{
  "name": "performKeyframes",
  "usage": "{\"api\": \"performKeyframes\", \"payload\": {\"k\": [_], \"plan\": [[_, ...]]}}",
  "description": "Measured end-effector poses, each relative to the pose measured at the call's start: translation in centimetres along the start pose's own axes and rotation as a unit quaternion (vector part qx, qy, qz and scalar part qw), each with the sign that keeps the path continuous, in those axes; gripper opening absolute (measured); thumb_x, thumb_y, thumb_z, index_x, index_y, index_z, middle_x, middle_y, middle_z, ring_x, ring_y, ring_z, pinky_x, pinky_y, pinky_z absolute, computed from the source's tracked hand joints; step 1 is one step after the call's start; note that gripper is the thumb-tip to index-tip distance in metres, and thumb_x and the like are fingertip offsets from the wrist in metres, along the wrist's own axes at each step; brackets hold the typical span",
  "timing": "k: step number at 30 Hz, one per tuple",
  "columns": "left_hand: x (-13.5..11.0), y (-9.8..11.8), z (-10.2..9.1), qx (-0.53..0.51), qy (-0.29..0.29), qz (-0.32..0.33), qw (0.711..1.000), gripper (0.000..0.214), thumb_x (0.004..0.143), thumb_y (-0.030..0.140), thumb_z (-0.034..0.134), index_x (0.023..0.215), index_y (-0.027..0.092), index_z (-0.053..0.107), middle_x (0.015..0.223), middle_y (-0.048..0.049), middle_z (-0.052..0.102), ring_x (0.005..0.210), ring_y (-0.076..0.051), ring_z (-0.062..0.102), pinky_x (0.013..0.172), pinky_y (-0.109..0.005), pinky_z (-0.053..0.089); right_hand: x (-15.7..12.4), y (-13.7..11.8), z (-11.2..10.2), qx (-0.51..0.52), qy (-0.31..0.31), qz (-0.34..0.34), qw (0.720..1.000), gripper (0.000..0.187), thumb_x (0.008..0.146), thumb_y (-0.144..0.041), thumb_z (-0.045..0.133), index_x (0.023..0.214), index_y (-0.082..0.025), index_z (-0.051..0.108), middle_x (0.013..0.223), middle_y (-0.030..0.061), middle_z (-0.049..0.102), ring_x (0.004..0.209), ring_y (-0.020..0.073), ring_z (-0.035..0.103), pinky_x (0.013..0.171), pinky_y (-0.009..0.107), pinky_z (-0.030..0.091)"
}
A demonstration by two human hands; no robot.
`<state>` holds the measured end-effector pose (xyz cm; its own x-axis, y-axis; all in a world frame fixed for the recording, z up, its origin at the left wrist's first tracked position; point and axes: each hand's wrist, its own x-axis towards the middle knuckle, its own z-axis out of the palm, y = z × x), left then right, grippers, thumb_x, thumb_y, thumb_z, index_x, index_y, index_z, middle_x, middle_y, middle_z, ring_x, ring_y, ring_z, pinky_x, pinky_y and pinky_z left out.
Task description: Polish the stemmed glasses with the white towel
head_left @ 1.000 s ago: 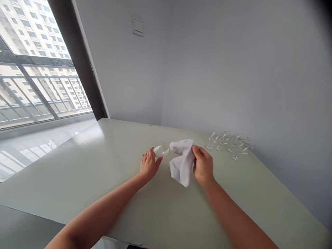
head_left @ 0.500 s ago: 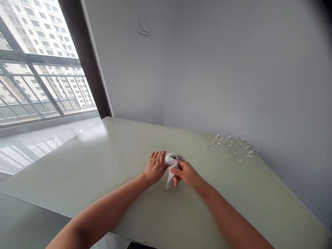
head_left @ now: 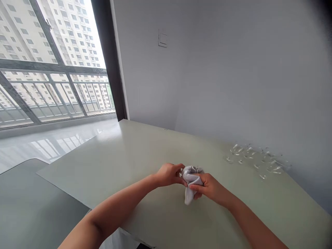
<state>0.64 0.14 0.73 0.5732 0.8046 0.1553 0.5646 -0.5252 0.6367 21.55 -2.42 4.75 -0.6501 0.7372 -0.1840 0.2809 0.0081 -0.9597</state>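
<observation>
A white cloth [head_left: 191, 177] is bunched between my two hands above the pale green tabletop. My right hand [head_left: 209, 186] is closed on the cloth, thumb on top, and a loose end hangs below it. On the other side, my left hand [head_left: 168, 174] curls its thumb and fingers around a clear glass [head_left: 181, 173]. Only a small part of that glass shows; the cloth and fingers hide the rest, so its full shape cannot be made out.
Several clear stemmed glasses [head_left: 274, 167] stand grouped at the table's right rear, near the grey wall [head_left: 233, 86]. The glossy tabletop [head_left: 145, 148] reaches toward a large window [head_left: 59, 65] at the left. A grey surface [head_left: 38, 200] lies beyond its left edge.
The view has swung left, so the table and glasses appear farther right and lower. My left hand has turned, its thumb and fingers now gripping from the side; the right keeps the cloth.
</observation>
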Motion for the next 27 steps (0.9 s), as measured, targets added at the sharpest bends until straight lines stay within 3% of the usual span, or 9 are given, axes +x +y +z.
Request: {"api": "performKeyframes", "payload": {"k": [4, 5, 7, 10, 14, 18, 21, 23, 27], "plan": [[-0.1, 1.3, -0.7, -0.186, -0.253, 0.02, 0.949, 0.054, 0.076, 0.066, 0.037, 0.083, 0.016, 0.054, 0.06, 0.0006, 0.054, 0.054, -0.01, 0.05, 0.051, -0.021, 0.038, -1.9, -0.4, -0.1, 0.011, -0.058, 0.022, 0.998, 0.019, 0.075, -0.037, 0.059, 0.071, -0.019, 0.065, 0.068, 0.0047, 0.067, 0.056, 0.0192, 0.063, 0.056, 0.033, 0.05], [-0.1, 1.8, -0.7, -0.162, -0.233, 0.021, 0.959, 0.054, 0.078, 0.066, 0.033, 0.082, 0.016, 0.054, 0.063, -0.0007, 0.056, 0.057, -0.011, 0.052, 0.053, -0.022, 0.04, -2.0, -0.2, 0.0, 0.033, -0.025, 0.021, 0.999, 0.021, 0.074, -0.039, 0.06, 0.07, -0.018, 0.064, 0.066, 0.0044, 0.066, 0.054, 0.0188, 0.062, 0.055, 0.032, 0.05], [0.1, 2.7, -0.6, -0.03, -0.086, 0.021, 0.996, 0.051, 0.08, 0.062, 0.034, 0.09, 0.018, 0.056, 0.073, -0.004, 0.06, 0.067, -0.015, 0.056, 0.063, -0.027, 0.043, -1.9, 0.5, 0.4, 0.11, 0.079, 0.023, 0.991, 0.026, 0.071, -0.042, 0.062, 0.069, -0.016, 0.063, 0.061, 0.0032, 0.065, 0.05, 0.017, 0.061, 0.052, 0.03, 0.049], [0.3, 3.7, 0.1, 0.178, 0.109, 0.075, 0.975, 0.048, 0.082, 0.056, 0.037, 0.106, 0.017, 0.053, 0.082, -0.0095, 0.061, 0.082, -0.021, 0.056, 0.081, -0.038, 0.039, -1.5, 1.3, 1.3, 0.258, 0.194, 0.03, 0.946, 0.031, 0.07, -0.046, 0.063, 0.07, -0.016, 0.062, 0.051, 0.0006, 0.061, 0.043, 0.0131, 0.056, 0.046, 0.025, 0.046], [0.2, 4.0, -0.3, 0.198, 0.09, 0.119, 0.969, 0.047, 0.082, 0.056, 0.038, 0.103, 0.018, 0.055, 0.073, -0.0067, 0.061, 0.071, -0.018, 0.056, 0.075, -0.034, 0.039, -2.6, 0.7, 2.1, 0.236, 0.178, -0.015, 0.955, 0.03, 0.075, -0.046, 0.059, 0.073, -0.016, 0.062, 0.053, -0.0004, 0.06, 0.044, 0.0126, 0.056, 0.048, 0.026, 0.046], [-0.4, 4.2, -2.2, -0.022, -0.083, 0.044, 0.995, 0.05, 0.076, 0.063, 0.042, 0.093, 0.019, 0.059, 0.062, -0.0006, 0.056, 0.055, -0.012, 0.049, 0.055, -0.023, 0.037, -4.8, -0.9, 1.3, 0.015, 0.041, -0.073, 0.996, 0.022, 0.077, -0.038, 0.059, 0.076, -0.017, 0.066, 0.066, 0.0009, 0.063, 0.06, 0.0146, 0.059, 0.059, 0.028, 0.046], [-0.8, 4.4, -2.7, -0.144, -0.25, 0.005, 0.957, 0.055, 0.082, 0.062, 0.028, 0.085, 0.016, 0.059, 0.058, -0.0009, 0.054, 0.051, -0.011, 0.048, 0.049, -0.021, 0.037, -5.2, -0.9, 0.4, -0.037, -0.009, -0.078, 0.996, 0.018, 0.075, -0.034, 0.062, 0.07, -0.017, 0.065, 0.064, -0.0005, 0.061, 0.061, 0.0132, 0.056, 0.059, 0.026, 0.044], [-1.0, 4.5, -2.3, -0.092, -0.198, -0.013, 0.976, 0.053, 0.084, 0.059, 0.026, 0.095, 0.017, 0.057, 0.062, -0.0021, 0.056, 0.055, -0.013, 0.051, 0.054, -0.024, 0.04, -4.8, -0.1, 0.3, 0.027, 0.018, -0.059, 0.998, 0.021, 0.074, -0.036, 0.062, 0.071, -0.016, 0.065, 0.064, -0.0003, 0.061, 0.06, 0.0136, 0.057, 0.059, 0.027, 0.045], [-1.4, 4.5, -0.9, 0.151, 0.036, 0.058, 0.986, 0.044, 0.08, 0.054, 0.043, 0.109, 0.023, 0.054, 0.075, -0.0061, 0.06, 0.078, -0.021, 0.055, 0.08, -0.038, 0.039, -3.5, 1.7, 1.1, 0.24, 0.132, -0.018, 0.962, 0.03, 0.074, -0.044, 0.06, 0.076, -0.015, 0.062, 0.062, 0.0006, 0.062, 0.05, 0.0131, 0.058, 0.053, 0.027, 0.046]]}}
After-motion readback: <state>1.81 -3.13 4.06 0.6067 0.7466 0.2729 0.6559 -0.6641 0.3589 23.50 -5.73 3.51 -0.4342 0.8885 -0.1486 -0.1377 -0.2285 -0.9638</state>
